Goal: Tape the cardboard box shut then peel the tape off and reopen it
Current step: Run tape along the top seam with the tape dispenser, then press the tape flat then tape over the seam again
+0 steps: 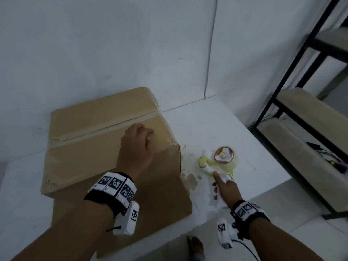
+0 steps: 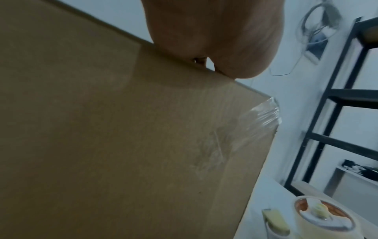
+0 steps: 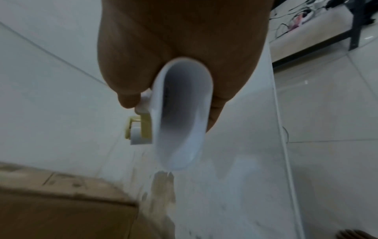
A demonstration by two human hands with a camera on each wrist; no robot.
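The brown cardboard box sits on the white table with its top flaps down. A strip of tape runs along the seam, and clear tape wraps the near right corner. My left hand rests on the box top near that corner with bent fingers; the fingertips are hidden. In the left wrist view only the palm shows above the box edge. The yellow and white tape dispenser lies on the table right of the box. My right hand grips its white handle.
A black metal shelf rack with pale boards stands at the right, with cables on a lower board. A thin cable hangs down the white wall behind. Brown stains mark the table beside the box. A bare foot shows below the table edge.
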